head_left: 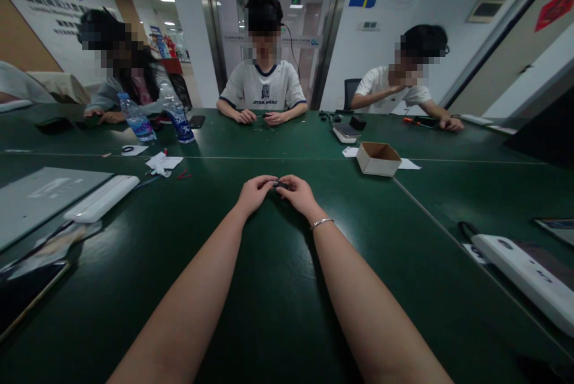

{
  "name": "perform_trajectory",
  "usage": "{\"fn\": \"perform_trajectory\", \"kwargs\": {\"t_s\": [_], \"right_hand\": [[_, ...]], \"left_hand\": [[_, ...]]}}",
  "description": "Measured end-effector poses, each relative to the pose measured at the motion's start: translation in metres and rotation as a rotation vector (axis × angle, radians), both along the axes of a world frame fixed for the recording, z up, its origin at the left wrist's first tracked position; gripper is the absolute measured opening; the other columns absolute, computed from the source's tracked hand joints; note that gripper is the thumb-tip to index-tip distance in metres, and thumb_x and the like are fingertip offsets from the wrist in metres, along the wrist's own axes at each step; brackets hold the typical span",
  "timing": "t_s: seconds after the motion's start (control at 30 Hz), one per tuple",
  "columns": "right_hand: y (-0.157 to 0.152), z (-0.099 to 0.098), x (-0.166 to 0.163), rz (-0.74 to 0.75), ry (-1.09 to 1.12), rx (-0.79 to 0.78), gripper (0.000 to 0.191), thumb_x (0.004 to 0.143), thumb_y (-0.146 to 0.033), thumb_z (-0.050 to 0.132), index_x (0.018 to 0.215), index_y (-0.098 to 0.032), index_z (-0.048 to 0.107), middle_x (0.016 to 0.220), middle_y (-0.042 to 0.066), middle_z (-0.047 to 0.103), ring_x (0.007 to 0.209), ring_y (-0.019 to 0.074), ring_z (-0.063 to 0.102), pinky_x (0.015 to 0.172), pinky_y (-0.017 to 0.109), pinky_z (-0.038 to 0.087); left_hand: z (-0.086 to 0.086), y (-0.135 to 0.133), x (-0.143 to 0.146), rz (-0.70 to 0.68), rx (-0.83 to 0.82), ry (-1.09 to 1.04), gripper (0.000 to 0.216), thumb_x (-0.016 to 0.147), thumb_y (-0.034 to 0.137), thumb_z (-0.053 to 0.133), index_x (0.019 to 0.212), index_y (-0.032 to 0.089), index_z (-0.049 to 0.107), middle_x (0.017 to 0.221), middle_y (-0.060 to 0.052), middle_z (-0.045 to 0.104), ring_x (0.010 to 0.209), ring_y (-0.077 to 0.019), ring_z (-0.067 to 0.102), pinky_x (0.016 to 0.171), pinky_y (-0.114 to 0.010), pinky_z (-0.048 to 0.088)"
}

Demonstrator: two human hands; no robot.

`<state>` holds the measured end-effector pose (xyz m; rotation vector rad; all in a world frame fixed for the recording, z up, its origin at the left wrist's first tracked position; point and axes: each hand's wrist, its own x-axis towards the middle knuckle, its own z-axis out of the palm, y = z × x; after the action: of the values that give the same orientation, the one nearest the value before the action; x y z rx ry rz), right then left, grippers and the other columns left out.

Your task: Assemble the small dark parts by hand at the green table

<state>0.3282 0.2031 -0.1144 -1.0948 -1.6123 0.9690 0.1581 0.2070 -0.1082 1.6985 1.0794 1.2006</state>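
Note:
Both my arms reach forward over the dark green table [278, 288]. Fingertips of my left hand [256, 194] and my right hand [298, 194] meet around a small dark object [280, 184], pinched between them just above the tabletop. Its kind is too small to make out, and my fingers cover part of it. The left hand closes on its left end, the right hand on its right end. A silver bracelet circles my right wrist.
Across the table sit three people. Two water bottles [179, 121] and paper scraps [164, 161] lie ahead left; an open cardboard box [379, 160] stands ahead right. A grey laptop [49, 195] and white case [102, 198] are at left, a white power strip [524, 276] at right.

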Motion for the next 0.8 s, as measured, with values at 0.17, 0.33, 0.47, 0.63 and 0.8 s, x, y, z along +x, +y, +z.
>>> {"fn": "perform_trajectory", "kwargs": {"t_s": [0.17, 0.33, 0.47, 0.63, 0.8], "right_hand": [[0.001, 0.002, 0.000, -0.059, 0.006, -0.014, 0.027, 0.070, -0.022, 0.066, 0.097, -0.017, 0.065, 0.085, 0.002, 0.066, 0.057, 0.0109, 0.057, 0.056, 0.024, 0.046], [0.003, 0.004, 0.004, -0.068, 0.070, -0.005, 0.024, 0.074, -0.020, 0.062, 0.097, -0.018, 0.068, 0.085, 0.002, 0.066, 0.064, 0.0122, 0.060, 0.062, 0.026, 0.049], [0.003, 0.005, 0.007, -0.052, 0.211, -0.080, 0.032, 0.073, -0.020, 0.066, 0.104, -0.018, 0.066, 0.088, 0.003, 0.067, 0.069, 0.0130, 0.064, 0.067, 0.027, 0.051], [0.002, 0.007, 0.009, 0.004, 0.287, -0.126, 0.030, 0.071, -0.023, 0.071, 0.100, -0.016, 0.067, 0.085, 0.005, 0.069, 0.070, 0.0139, 0.065, 0.068, 0.027, 0.052], [-0.002, 0.010, 0.011, 0.071, 0.319, -0.156, 0.035, 0.068, -0.026, 0.076, 0.100, -0.016, 0.067, 0.090, 0.006, 0.069, 0.072, 0.0144, 0.066, 0.071, 0.028, 0.053]], "left_hand": [[-0.003, 0.001, 0.000, 0.035, -0.015, -0.046, 0.022, 0.078, 0.027, 0.063, 0.098, 0.018, 0.064, 0.092, -0.006, 0.069, 0.086, -0.0181, 0.065, 0.085, -0.035, 0.051], [0.000, 0.000, 0.000, 0.064, -0.017, -0.058, 0.017, 0.077, 0.029, 0.064, 0.090, 0.018, 0.064, 0.085, -0.004, 0.068, 0.078, -0.0163, 0.064, 0.080, -0.033, 0.051], [0.002, -0.003, 0.000, 0.085, -0.028, -0.035, 0.018, 0.079, 0.033, 0.062, 0.089, 0.017, 0.064, 0.085, -0.005, 0.068, 0.076, -0.0168, 0.065, 0.077, -0.033, 0.051], [0.001, -0.001, -0.002, 0.090, -0.064, -0.062, 0.023, 0.081, 0.038, 0.061, 0.088, 0.016, 0.064, 0.086, -0.006, 0.069, 0.077, -0.0174, 0.066, 0.076, -0.033, 0.051], [0.000, 0.000, -0.004, 0.108, -0.113, -0.061, 0.033, 0.079, 0.049, 0.062, 0.084, 0.016, 0.063, 0.079, -0.005, 0.070, 0.071, -0.0159, 0.064, 0.070, -0.030, 0.049]]}}
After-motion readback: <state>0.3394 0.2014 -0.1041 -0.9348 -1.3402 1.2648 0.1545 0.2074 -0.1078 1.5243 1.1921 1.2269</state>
